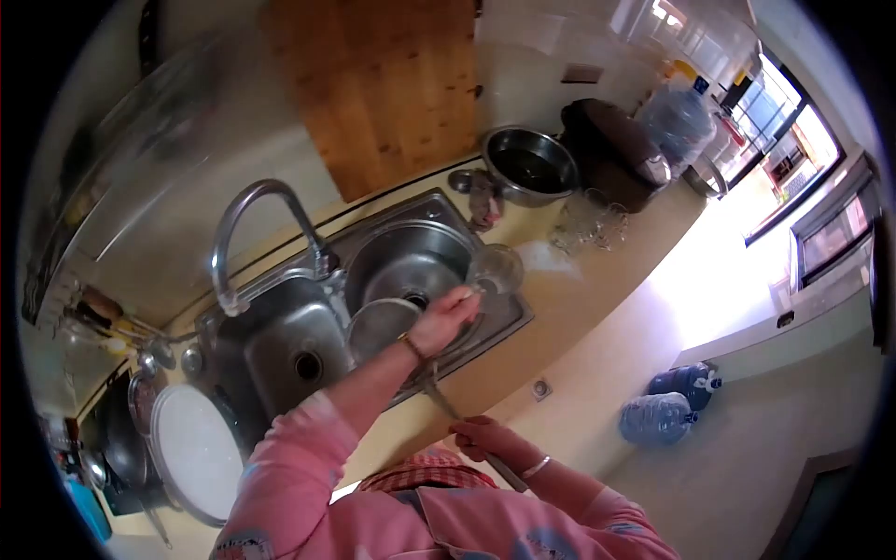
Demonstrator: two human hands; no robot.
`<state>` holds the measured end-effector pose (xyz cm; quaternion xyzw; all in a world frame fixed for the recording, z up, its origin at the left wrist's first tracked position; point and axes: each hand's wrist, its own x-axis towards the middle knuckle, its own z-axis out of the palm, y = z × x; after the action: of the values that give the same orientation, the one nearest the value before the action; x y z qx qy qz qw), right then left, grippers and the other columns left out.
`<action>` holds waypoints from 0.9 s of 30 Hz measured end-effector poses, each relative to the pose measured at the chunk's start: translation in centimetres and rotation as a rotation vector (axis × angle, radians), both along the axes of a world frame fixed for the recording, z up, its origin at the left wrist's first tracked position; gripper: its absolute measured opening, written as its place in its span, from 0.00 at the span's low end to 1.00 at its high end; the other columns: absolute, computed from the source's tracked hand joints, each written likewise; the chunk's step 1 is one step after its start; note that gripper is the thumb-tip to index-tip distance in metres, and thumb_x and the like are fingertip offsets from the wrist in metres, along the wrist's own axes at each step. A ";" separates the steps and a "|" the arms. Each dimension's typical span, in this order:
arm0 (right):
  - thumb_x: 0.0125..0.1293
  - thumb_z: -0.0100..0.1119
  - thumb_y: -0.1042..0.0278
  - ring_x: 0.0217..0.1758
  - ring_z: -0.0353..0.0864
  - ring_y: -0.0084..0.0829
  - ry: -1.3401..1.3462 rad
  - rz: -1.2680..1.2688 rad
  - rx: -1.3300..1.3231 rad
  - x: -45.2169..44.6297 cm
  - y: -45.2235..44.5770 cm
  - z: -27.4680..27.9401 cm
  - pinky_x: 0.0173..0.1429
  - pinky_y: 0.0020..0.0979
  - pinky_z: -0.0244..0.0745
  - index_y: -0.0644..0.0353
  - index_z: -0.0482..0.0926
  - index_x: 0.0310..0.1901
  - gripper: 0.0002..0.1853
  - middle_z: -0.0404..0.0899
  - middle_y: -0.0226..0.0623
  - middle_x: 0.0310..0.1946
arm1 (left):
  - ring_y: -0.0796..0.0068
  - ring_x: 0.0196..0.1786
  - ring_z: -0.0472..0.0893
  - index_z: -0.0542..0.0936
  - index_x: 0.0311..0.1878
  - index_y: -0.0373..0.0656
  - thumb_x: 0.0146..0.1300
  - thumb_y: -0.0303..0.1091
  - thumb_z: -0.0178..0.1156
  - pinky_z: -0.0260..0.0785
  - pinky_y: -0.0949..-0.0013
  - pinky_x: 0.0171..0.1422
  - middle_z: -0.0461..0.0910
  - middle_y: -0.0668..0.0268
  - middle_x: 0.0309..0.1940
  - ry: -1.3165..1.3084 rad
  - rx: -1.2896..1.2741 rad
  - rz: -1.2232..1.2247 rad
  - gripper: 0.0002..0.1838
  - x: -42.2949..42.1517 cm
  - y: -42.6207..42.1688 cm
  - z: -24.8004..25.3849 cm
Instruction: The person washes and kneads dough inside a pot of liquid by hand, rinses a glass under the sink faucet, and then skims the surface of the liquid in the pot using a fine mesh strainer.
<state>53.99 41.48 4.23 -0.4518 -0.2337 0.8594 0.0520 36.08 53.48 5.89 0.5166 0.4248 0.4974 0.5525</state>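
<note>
On your left, a white round board is standing on edge beside the sink's left basin, and a curved tap is arching over that basin from the far side. A round grey disc is resting at the near left of the right basin. Your left hand is hanging over that basin's near right side, its fingers pinching the near edge of a clear glass, perhaps a bowl, its outline being faint. Nearer you, your right hand is wrapping tightly around a long stick, which is slanting up towards your left wrist. Farther right, a metal bowl and glass mugs are standing on the counter.
</note>
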 end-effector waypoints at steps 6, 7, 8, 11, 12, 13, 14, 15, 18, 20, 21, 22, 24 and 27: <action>0.63 0.48 0.60 0.12 0.60 0.19 0.049 0.175 0.083 0.1 0.7 -2.1 0.14 0.23 0.56 0.61 0.68 0.29 0.12 0.63 0.27 0.17 | 0.78 0.34 0.70 0.73 0.31 0.42 0.63 0.43 0.49 0.60 0.75 0.43 0.73 0.70 0.27 -0.007 -0.126 -0.037 0.14 9.7 9.1 -8.5; 0.63 0.48 0.60 0.12 0.60 0.19 0.050 0.162 0.087 0.3 0.8 -2.3 0.14 0.23 0.56 0.61 0.68 0.29 0.12 0.63 0.27 0.17 | 0.78 0.34 0.70 0.73 0.31 0.42 0.63 0.43 0.49 0.60 0.75 0.43 0.73 0.70 0.27 -0.004 -0.122 -0.050 0.14 10.7 9.7 -9.1; 0.63 0.48 0.60 0.12 0.60 0.19 0.042 0.192 0.137 0.2 0.8 -2.1 0.14 0.23 0.56 0.61 0.68 0.29 0.13 0.63 0.27 0.17 | 0.78 0.34 0.70 0.74 0.32 0.42 0.63 0.43 0.49 0.61 0.75 0.43 0.74 0.70 0.27 -0.035 -0.174 -0.027 0.14 11.6 10.2 -9.5; 0.63 0.49 0.60 0.13 0.61 0.18 0.013 0.260 0.207 0.2 0.8 -3.6 0.15 0.23 0.56 0.61 0.69 0.27 0.14 0.64 0.27 0.16 | 0.77 0.35 0.72 0.74 0.34 0.41 0.63 0.43 0.49 0.62 0.74 0.43 0.75 0.69 0.28 -0.066 -0.232 0.011 0.14 13.8 11.4 -10.7; 0.63 0.50 0.59 0.13 0.61 0.18 0.036 0.257 0.217 0.2 0.8 -3.1 0.15 0.22 0.57 0.62 0.69 0.27 0.14 0.64 0.27 0.16 | 0.77 0.35 0.72 0.75 0.34 0.41 0.62 0.43 0.49 0.62 0.73 0.44 0.76 0.69 0.28 -0.063 -0.238 0.041 0.14 14.3 11.8 -11.1; 0.62 0.50 0.58 0.13 0.62 0.18 0.062 0.259 0.227 0.2 0.8 -2.6 0.16 0.22 0.57 0.62 0.70 0.28 0.14 0.65 0.27 0.16 | 0.77 0.35 0.72 0.75 0.34 0.41 0.62 0.43 0.49 0.62 0.73 0.44 0.76 0.69 0.28 -0.066 -0.237 0.037 0.14 14.7 12.3 -11.4; 0.62 0.50 0.59 0.12 0.62 0.19 0.043 0.247 0.233 0.0 0.9 -2.1 0.16 0.22 0.58 0.62 0.72 0.31 0.13 0.64 0.26 0.15 | 0.76 0.36 0.73 0.75 0.37 0.41 0.62 0.43 0.50 0.63 0.72 0.44 0.76 0.69 0.30 -0.045 -0.272 0.034 0.14 14.9 12.6 -11.2; 0.62 0.50 0.59 0.12 0.62 0.19 0.045 0.254 0.230 0.0 1.2 -1.7 0.16 0.22 0.58 0.62 0.72 0.31 0.13 0.64 0.26 0.15 | 0.76 0.37 0.74 0.76 0.40 0.41 0.61 0.43 0.51 0.65 0.70 0.44 0.77 0.69 0.32 -0.024 -0.310 0.037 0.15 14.9 12.9 -11.1; 0.59 0.53 0.64 0.19 0.69 0.22 -0.050 0.415 0.267 0.0 1.1 -1.9 0.20 0.24 0.64 0.62 0.73 0.36 0.10 0.69 0.31 0.22 | 0.67 0.39 0.75 0.75 0.40 0.40 0.56 0.45 0.55 0.66 0.63 0.43 0.77 0.62 0.34 0.503 -0.026 -0.087 0.17 15.0 14.7 -12.0; 0.61 0.48 0.68 0.15 0.66 0.21 0.149 0.268 0.918 0.2 0.5 -4.2 0.18 0.23 0.61 0.62 0.71 0.31 0.06 0.69 0.30 0.20 | 0.59 0.44 0.72 0.73 0.44 0.40 0.52 0.41 0.57 0.64 0.60 0.47 0.74 0.56 0.39 0.924 0.017 -0.018 0.19 15.6 13.3 -9.3; 0.60 0.49 0.71 0.15 0.66 0.22 0.145 0.153 0.675 -0.2 0.6 -3.8 0.17 0.24 0.60 0.63 0.71 0.29 0.05 0.68 0.31 0.18 | 0.55 0.48 0.70 0.71 0.46 0.40 0.50 0.39 0.58 0.63 0.58 0.50 0.72 0.53 0.43 1.074 -0.033 0.048 0.21 15.2 11.4 -6.9; 0.60 0.48 0.70 0.14 0.65 0.23 0.125 0.201 0.546 -0.8 1.3 -3.6 0.16 0.24 0.59 0.60 0.70 0.26 0.07 0.68 0.30 0.18 | 0.54 0.49 0.69 0.70 0.47 0.40 0.49 0.37 0.58 0.62 0.57 0.51 0.70 0.53 0.45 0.874 0.171 0.123 0.21 13.9 8.2 -5.2; 0.61 0.47 0.68 0.13 0.63 0.23 0.263 0.253 0.176 -0.7 2.8 -4.9 0.15 0.24 0.55 0.57 0.70 0.27 0.07 0.67 0.28 0.18 | 0.54 0.51 0.67 0.69 0.48 0.40 0.49 0.33 0.58 0.61 0.56 0.54 0.68 0.54 0.48 0.606 0.523 0.165 0.21 11.9 2.2 -0.9; 0.62 0.47 0.67 0.10 0.60 0.21 0.391 0.076 0.175 -0.8 2.4 -8.4 0.14 0.23 0.53 0.59 0.69 0.32 0.06 0.65 0.28 0.18 | 0.58 0.55 0.67 0.71 0.48 0.42 0.50 0.32 0.57 0.60 0.58 0.58 0.68 0.57 0.50 0.588 0.666 0.082 0.20 6.5 -6.1 3.1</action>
<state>53.18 43.85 -4.16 -0.2609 -0.3100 0.9085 0.1028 42.58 47.37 9.02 0.7684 0.4007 0.4608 0.1916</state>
